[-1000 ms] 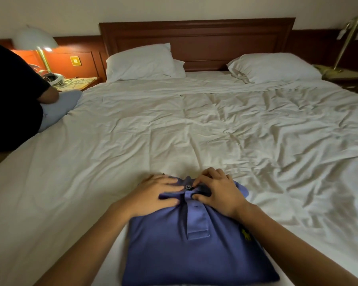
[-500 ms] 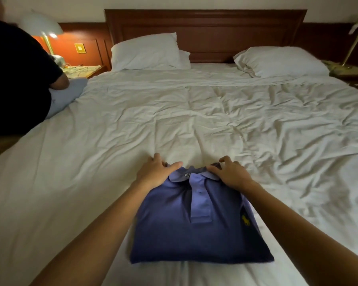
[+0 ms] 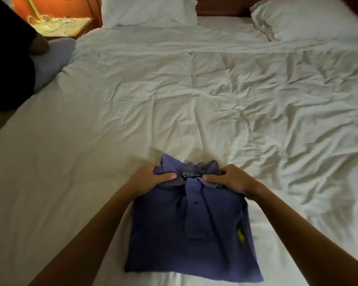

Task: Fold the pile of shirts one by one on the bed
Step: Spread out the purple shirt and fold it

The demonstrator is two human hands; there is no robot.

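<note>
A folded blue polo shirt (image 3: pixel 192 240) with a small yellow logo lies on the white bed (image 3: pixel 174 110), close to its near edge, collar pointing away from me. My left hand (image 3: pixel 147 179) grips the left side of the collar, thumb on top. My right hand (image 3: pixel 233 179) grips the right side the same way. The collar end is bunched and raised a little between the two hands. No other shirts show in the head view.
Two white pillows (image 3: pixel 149 11) (image 3: pixel 306 19) lie at the headboard. A person in dark clothes (image 3: pixel 8 58) sits at the bed's left edge. A nightstand (image 3: pixel 60 25) with cables stands at the far left. Wrinkled sheet stretches beyond the shirt.
Both hands went from lying on the collar to gripping its two sides, and the collar end has lifted and bunched. My head has tilted down, so the headboard has left the view.
</note>
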